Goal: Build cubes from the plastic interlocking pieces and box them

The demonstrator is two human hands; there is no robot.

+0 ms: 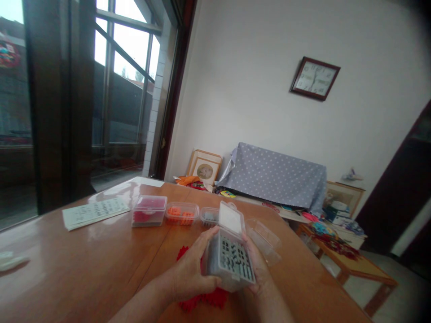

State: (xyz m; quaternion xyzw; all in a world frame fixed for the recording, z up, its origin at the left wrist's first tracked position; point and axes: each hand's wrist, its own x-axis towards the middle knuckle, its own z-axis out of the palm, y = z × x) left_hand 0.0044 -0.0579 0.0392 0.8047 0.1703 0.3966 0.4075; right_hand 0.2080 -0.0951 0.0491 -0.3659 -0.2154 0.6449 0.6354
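I hold a clear plastic box (231, 260) of grey pieces above the wooden table (84, 269), its hinged lid (230, 219) standing open. My left hand (192, 272) is wrapped round the box's left side, thumb along its near edge. My right hand (256, 268) cups its right side and underside. Some red pieces (205, 299) lie on the table beneath my hands.
On the table beyond stand a box of red pieces (149, 211), a box of orange pieces (182, 213), a small grey-filled box (209, 216) and an empty clear box (264, 240). A printed sheet (96, 211) lies at left. A low table (346, 258) stands to the right.
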